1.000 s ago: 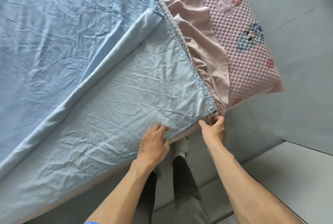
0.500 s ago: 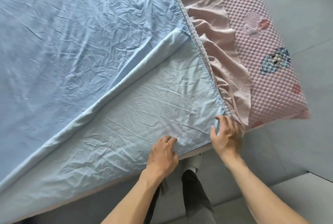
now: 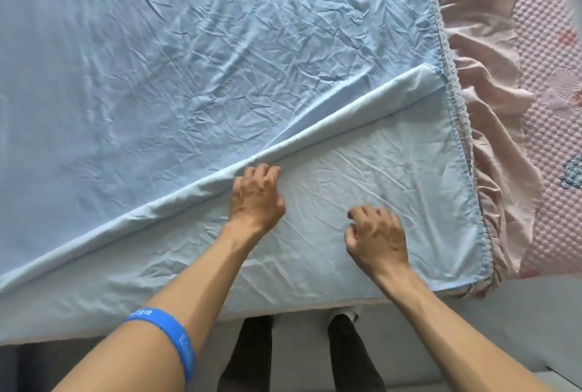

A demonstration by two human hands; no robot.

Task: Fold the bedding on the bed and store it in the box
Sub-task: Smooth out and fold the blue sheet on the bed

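A wrinkled light blue cotton sheet (image 3: 195, 54) lies spread across the bed, covering nearly all of it from the far left to the near edge. Its near portion is doubled back on itself, forming a long folded ridge (image 3: 330, 127) that runs diagonally from the near left up toward the far right. The left hand (image 3: 256, 194) sits on that ridge about midway along it, its fingers curled over the fold so that its grip pinches the cloth there. The right hand (image 3: 376, 235) rests to the right and nearer, on the flat folded-over panel, fingers bent with the tips pressing into the fabric; whether it has gathered any cloth cannot be told. A blue rubber wristband (image 3: 171, 338) circles the left forearm. Along the right edge of the sheet runs a pink ruffled bed skirt (image 3: 491, 127), and beyond it a pink quilted cover with embroidered patterns (image 3: 554, 83). Below the near edge of the bed, dark trouser legs (image 3: 349, 357) stand on a grey floor (image 3: 516, 313).
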